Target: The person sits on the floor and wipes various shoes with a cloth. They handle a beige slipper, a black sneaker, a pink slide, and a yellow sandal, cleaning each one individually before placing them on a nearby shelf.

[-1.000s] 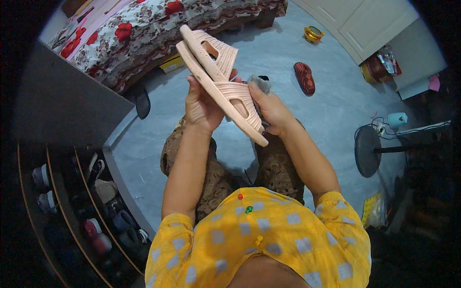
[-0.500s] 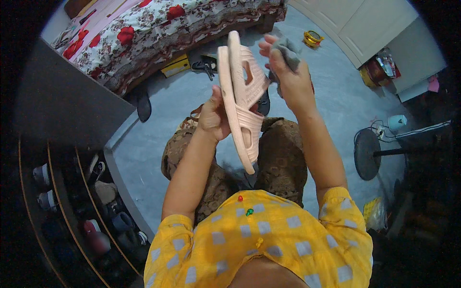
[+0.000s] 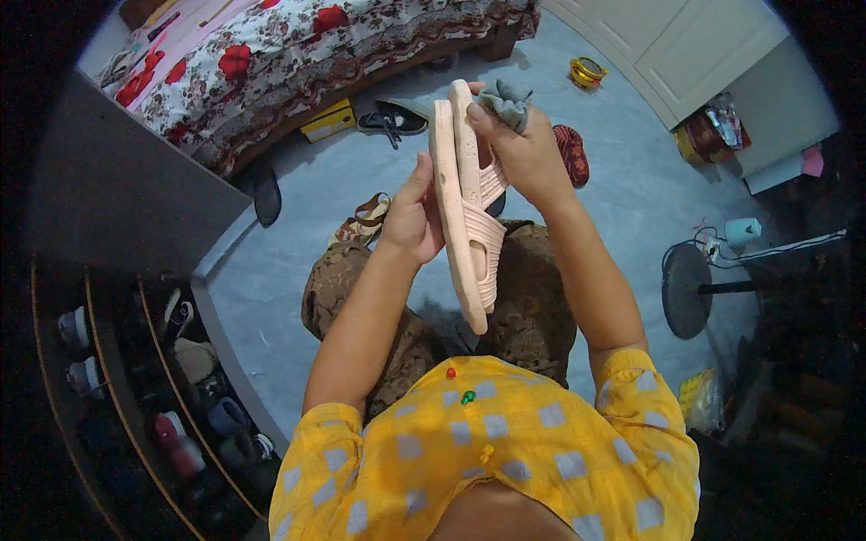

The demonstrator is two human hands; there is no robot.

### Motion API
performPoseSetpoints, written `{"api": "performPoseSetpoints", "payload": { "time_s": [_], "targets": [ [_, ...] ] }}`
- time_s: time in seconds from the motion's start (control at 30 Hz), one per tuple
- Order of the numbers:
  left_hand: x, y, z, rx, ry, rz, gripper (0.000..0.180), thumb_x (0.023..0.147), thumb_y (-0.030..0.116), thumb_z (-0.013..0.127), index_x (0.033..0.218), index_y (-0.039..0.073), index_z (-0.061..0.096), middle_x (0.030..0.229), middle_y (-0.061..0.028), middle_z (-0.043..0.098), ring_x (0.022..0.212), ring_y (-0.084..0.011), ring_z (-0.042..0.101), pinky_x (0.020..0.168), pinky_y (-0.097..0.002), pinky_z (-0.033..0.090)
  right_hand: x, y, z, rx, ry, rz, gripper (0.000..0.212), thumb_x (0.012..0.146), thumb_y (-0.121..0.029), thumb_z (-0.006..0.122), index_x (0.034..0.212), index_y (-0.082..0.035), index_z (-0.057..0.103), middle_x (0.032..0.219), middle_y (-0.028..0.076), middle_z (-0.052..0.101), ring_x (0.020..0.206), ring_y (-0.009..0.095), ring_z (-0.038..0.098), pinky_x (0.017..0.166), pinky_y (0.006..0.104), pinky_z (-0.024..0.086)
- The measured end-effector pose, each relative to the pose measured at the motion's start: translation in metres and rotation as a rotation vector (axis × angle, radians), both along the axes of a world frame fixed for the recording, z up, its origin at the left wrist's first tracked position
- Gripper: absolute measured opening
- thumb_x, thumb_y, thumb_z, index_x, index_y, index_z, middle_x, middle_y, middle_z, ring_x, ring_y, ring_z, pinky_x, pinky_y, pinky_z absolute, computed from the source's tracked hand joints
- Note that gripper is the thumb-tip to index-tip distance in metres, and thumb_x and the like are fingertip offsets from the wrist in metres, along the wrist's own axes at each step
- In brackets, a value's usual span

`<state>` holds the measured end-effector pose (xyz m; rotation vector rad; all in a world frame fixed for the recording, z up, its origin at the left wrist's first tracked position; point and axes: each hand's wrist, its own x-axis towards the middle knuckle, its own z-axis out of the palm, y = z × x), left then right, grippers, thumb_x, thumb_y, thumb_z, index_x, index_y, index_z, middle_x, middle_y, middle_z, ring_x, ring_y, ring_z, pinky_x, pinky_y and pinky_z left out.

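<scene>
Reference: the clock face is centred on the pair of pink sandals [image 3: 461, 225], with 12 o'clock pointing away from the person. The pair is held raised above the floor [image 3: 271, 298], soles turned toward 9 o'clock, long axis running from 12 to 6 o'clock.

Left hand [image 3: 413, 215], at 9 o'clock: closed on the sandals, thumb along the nearer sole. Right hand [image 3: 526, 153], at 1 o'clock: closed around a grey cloth [image 3: 507, 106], thumb against the upper end of the sandals.

Nearby floor items: red patterned slipper [image 3: 570, 155] at 2 o'clock, just beside the right wrist; strapped sandal [image 3: 361, 222] at 9 o'clock; black laced shoe [image 3: 406, 117] at 11 o'clock; yellow box [image 3: 327, 121] at 10 o'clock.

Perimeter: bed [image 3: 280, 59] with floral cover, 10 to 12 o'clock; yellow round container [image 3: 587, 74], 1 o'clock; white cabinet [image 3: 695, 50], 2 o'clock; black round base [image 3: 687, 291], 4 o'clock; shoe rack [image 3: 117, 383] holding footwear, 8 o'clock.
</scene>
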<state>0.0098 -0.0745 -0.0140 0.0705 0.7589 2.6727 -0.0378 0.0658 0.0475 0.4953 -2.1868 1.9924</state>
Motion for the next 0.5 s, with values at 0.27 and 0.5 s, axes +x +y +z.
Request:
{"api": "performPoseSetpoints", "payload": {
  "time_s": [0.27, 0.5],
  "targets": [
    [-0.006, -0.001, -0.006, -0.050, 0.055, 0.049, 0.050, 0.095, 0.042, 0.046, 0.126, 0.003, 0.044, 0.112, -0.0108, 0.057, 0.099, -0.0188, 0.060, 0.085, -0.0330, 0.051, -0.012, -0.002, -0.011, 0.035, -0.030, -0.046, 0.024, 0.082, -0.023, 0.068, 0.090, -0.002, 0.062, 0.078, 0.002, 0.064, 0.071, 0.010, 0.054, 0.068, 0.0275, 0.046],
    [-0.007, 0.003, -0.006, -0.148, 0.161, 0.176, 0.042, 0.095, 0.030, 0.050, 0.125, 0.002, 0.042, 0.104, -0.0091, 0.058, 0.092, -0.0174, 0.060, 0.081, -0.0315, 0.051, -0.015, -0.010, -0.013, 0.238, -0.005, -0.030, 0.028, 0.083, -0.021, 0.068, 0.101, 0.001, 0.064, 0.082, 0.000, 0.063, 0.074, 0.008, 0.055, 0.069, 0.0246, 0.046]
  ]
}}
